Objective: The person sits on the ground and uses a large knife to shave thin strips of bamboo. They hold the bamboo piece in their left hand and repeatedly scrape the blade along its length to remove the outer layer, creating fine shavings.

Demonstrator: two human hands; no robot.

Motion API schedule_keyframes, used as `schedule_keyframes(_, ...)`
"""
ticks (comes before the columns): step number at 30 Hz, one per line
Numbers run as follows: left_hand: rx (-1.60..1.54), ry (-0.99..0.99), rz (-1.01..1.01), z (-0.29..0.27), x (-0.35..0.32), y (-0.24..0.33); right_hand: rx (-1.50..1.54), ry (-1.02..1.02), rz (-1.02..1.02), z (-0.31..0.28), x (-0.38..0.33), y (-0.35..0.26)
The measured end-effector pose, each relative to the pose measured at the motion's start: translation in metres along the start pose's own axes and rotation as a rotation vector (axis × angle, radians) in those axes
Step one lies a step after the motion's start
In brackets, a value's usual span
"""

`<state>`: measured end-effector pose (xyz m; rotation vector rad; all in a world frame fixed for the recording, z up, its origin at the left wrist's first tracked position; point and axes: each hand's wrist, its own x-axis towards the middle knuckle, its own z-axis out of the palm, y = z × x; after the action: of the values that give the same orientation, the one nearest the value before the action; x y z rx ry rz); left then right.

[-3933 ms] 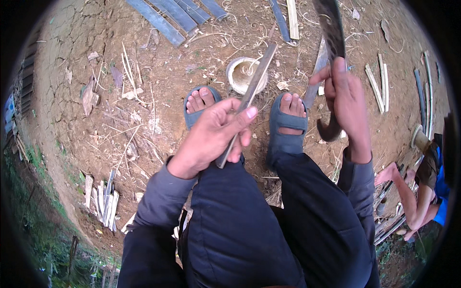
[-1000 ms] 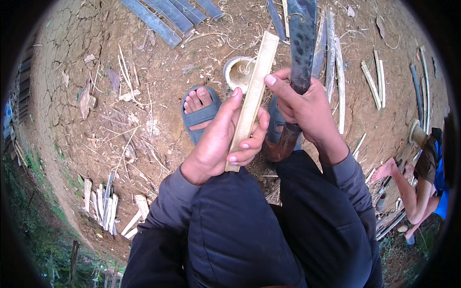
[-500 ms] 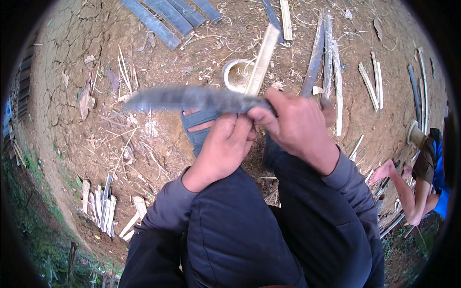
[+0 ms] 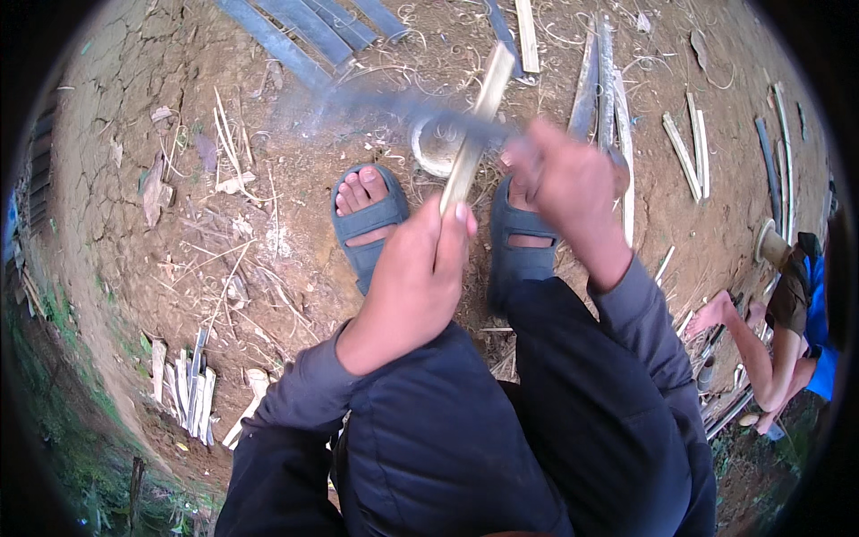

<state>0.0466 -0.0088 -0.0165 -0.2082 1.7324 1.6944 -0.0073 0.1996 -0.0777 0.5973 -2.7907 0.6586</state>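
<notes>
My left hand point(image 4: 419, 268) is closed around the lower end of a pale split bamboo strip point(image 4: 479, 130), which slants up and away from me. My right hand point(image 4: 573, 183) grips the handle of a long dark machete point(image 4: 403, 109). Its blade is smeared by motion and crosses over the strip's upper half, pointing left; whether blade and strip touch, I cannot tell. Beneath the strip, on the ground, lies a pale ring-shaped piece point(image 4: 433, 163), partly covered. My sandalled feet point(image 4: 362, 219) stand on either side of the strip's lower end.
Dark flat strips point(image 4: 282, 40) lie at the far left. More split strips point(image 4: 624, 152) lie at the far right, and a small bundle point(image 4: 190, 385) sits at the near left. Curled shavings litter the dirt. At the right edge another person's bare leg point(image 4: 756, 358) shows.
The machete has moved away from me along the strip, from just above my left hand to its upper half. My right hand moved up and right with it; my left keeps its hold.
</notes>
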Motion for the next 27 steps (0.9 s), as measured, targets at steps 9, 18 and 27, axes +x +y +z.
schedule_keyframes(9,-0.504,-0.117,-0.226,-0.009,0.017,0.009,0.413,-0.092,0.787,-0.031,0.0,0.011)
schedule_keyframes(18,-0.398,0.023,-0.14,-0.001,0.025,-0.006,0.64,-0.17,0.617,-0.029,0.001,-0.03)
schedule_keyframes(27,-0.733,-0.088,-0.214,-0.011,0.021,-0.007,0.427,-0.339,0.269,-0.01,-0.012,-0.045)
